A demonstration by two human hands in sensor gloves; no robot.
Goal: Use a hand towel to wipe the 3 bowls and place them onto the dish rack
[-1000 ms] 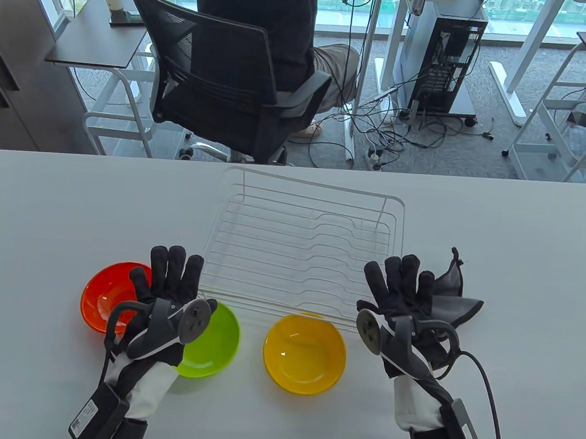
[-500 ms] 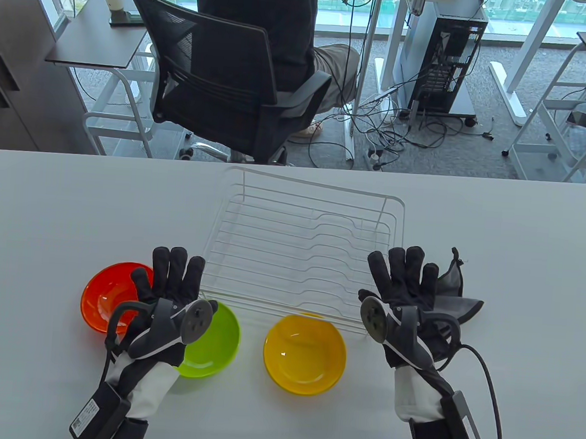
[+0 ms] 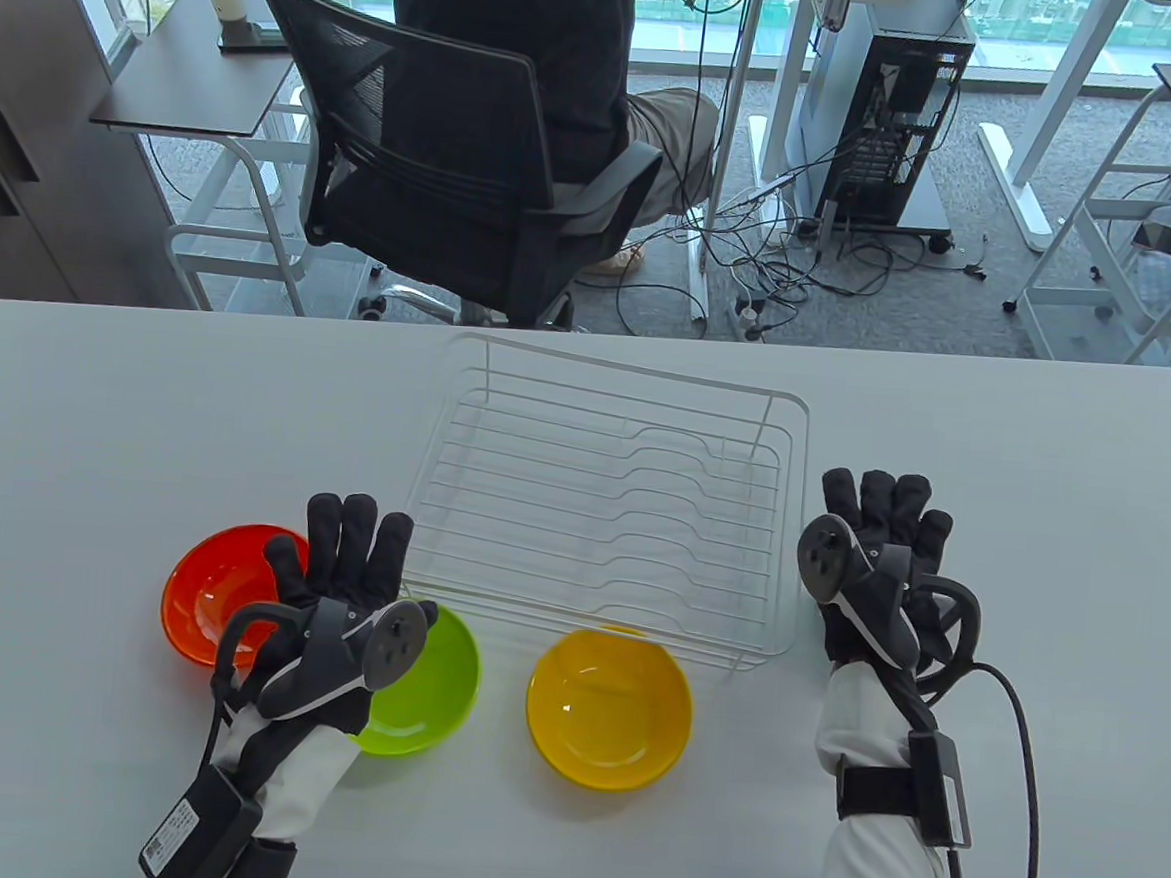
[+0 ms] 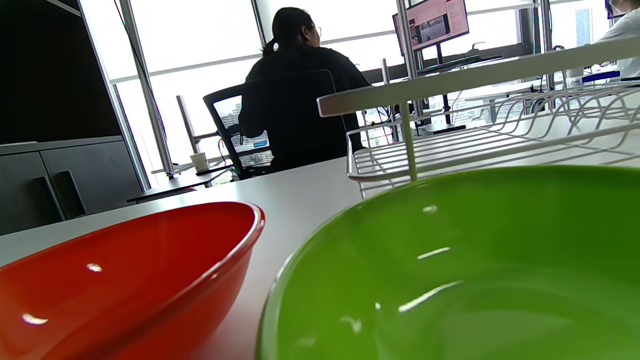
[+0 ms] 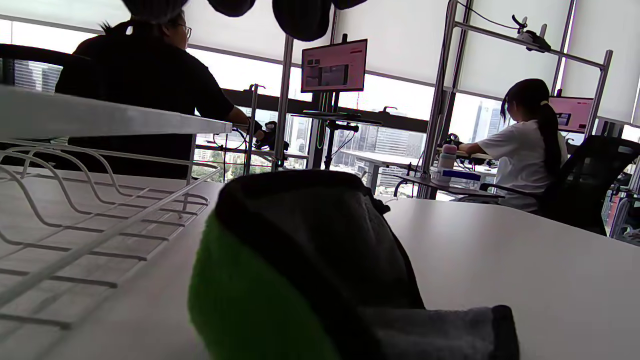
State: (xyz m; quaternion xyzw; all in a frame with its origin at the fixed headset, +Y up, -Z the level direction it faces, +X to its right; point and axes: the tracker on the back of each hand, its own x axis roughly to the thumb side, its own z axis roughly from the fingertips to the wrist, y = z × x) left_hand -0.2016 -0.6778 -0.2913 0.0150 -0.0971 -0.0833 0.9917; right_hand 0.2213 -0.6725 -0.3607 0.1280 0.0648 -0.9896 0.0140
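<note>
The hand towel point(image 5: 320, 260) lies on the table directly beneath the right hand point(image 3: 883, 560), right of the dish rack point(image 3: 789, 533), hidden from above, fingers extended, gripping nothing visible; the left hand point(image 3: 344, 593), fingers straight and empty, hovers between red bowl point(image 3: 204, 593) and green bowl point(image 3: 438, 679), well apart from it

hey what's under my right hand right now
The grey hand towel with a green patch lies on the white table beneath the gloved right hand. From above, the hand covers it entirely, so contact cannot be judged.
</note>
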